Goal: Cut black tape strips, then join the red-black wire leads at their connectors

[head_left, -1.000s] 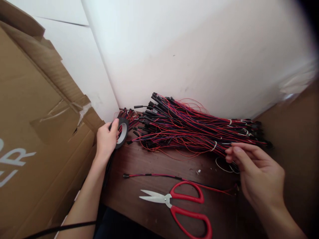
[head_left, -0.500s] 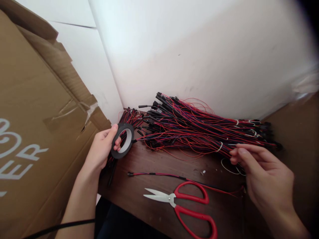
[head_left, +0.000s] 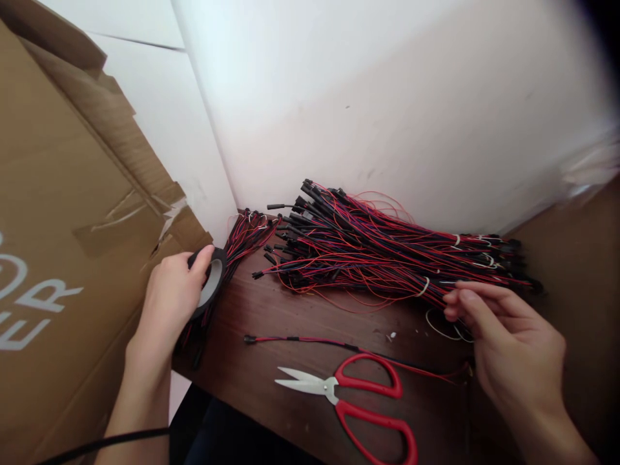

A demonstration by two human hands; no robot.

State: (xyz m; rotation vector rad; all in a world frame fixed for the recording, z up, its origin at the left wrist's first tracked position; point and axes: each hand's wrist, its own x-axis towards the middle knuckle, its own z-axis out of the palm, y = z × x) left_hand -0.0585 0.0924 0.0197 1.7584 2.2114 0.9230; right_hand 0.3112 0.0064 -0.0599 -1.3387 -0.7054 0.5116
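Note:
A roll of black tape [head_left: 212, 284] with a pale core is gripped in my left hand [head_left: 169, 294], thumb on its upper rim. The fingers of my right hand [head_left: 518, 342] are pinched together, and a thin, pale sliver shows at their tips, too small to name. That hand is at the right end of a large pile of red and black wire cables [head_left: 358, 252] with black connectors. One separate cable [head_left: 320, 341] lies across the table in front of the pile. Below it rest scissors [head_left: 329, 386] with red handles, blades slightly apart and pointing left.
A tall cardboard box [head_left: 87, 194] stands close on the left. Behind the table [head_left: 232, 387] rises a white wall [head_left: 363, 103]. A smaller cable bundle [head_left: 242, 239] lies beyond the tape, and brown cardboard [head_left: 581, 258] borders the right side. White bits [head_left: 392, 335] lie near the pile.
My left hand has moved left with the tape roll, away from the cable pile. My right hand has hardly moved and stays pinched.

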